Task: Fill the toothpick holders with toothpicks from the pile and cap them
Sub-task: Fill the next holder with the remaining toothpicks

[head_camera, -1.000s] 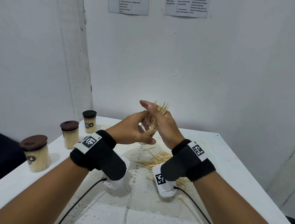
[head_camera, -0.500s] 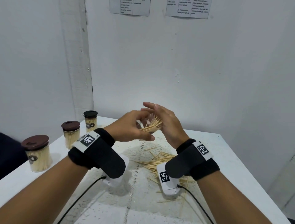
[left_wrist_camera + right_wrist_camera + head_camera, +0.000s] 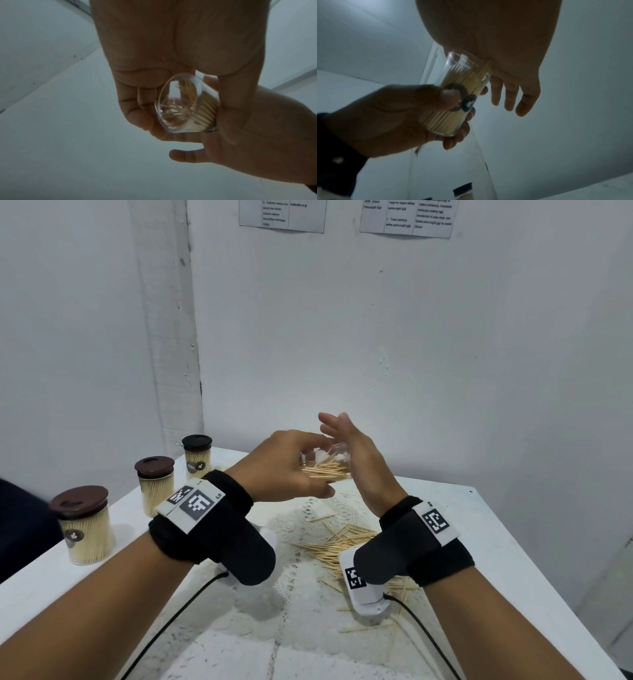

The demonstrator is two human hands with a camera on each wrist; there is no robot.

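We hold a clear toothpick holder (image 3: 325,465) in the air above a white table (image 3: 513,542), between our two hands. Our left hand (image 3: 284,463) grips it, thumb on one side and fingers curled around the other. The holder lies on its side, its long axis running roughly level from left to right, with its open mouth pointing toward the palm of our right hand (image 3: 363,463). That right hand grasps nothing: its fingers are straight and spread, pointing up and away, and the flat palm meets the holder's mouth. The toothpicks (image 3: 453,108) inside lie packed along the holder's length, tips toward the mouth; a round dark sticker (image 3: 468,103) sits on the holder's wall.

Below the hands, a loose pile of toothpicks (image 3: 339,546) lies scattered on a lace mat (image 3: 298,522). At the table's left edge stand three upright filled holders with brown caps: near (image 3: 84,525), middle (image 3: 156,486) and far (image 3: 197,453).
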